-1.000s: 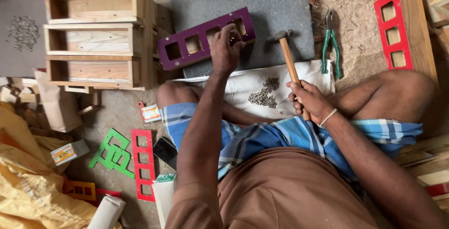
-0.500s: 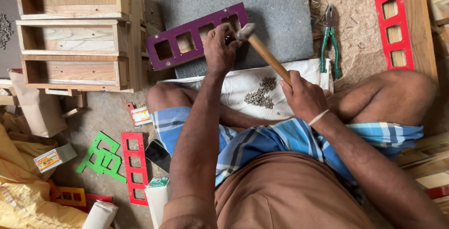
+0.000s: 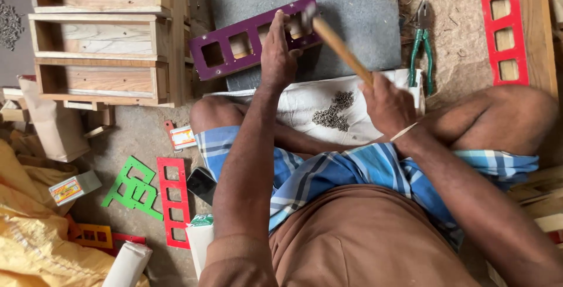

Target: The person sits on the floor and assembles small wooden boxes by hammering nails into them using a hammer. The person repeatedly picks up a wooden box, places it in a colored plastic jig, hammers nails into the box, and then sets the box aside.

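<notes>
I sit cross-legged on the ground. My left hand point(image 3: 278, 52) presses down on a purple cut-out panel point(image 3: 234, 43) that lies on a grey slab point(image 3: 352, 5). My fingers pinch something small at the panel's right end, too small to make out. My right hand point(image 3: 387, 105) grips the wooden handle of a hammer point(image 3: 337, 43). Its blurred head is down at the panel, just beside my left fingers. A pile of small nails point(image 3: 333, 111) lies on a white cloth point(image 3: 293, 108) over my lap.
Stacked wooden box frames point(image 3: 99, 35) stand at the left. Green-handled pliers point(image 3: 421, 43) lie right of the slab, with a red cut-out panel point(image 3: 504, 29) on a board beyond. Red point(image 3: 174, 202) and green point(image 3: 132, 188) panels, a phone point(image 3: 202, 184) and yellow sacking point(image 3: 29, 234) lie lower left.
The hammer swung from upright beside my right knee down and left onto the purple panel. My left hand stayed on the panel. The view shifted slightly.
</notes>
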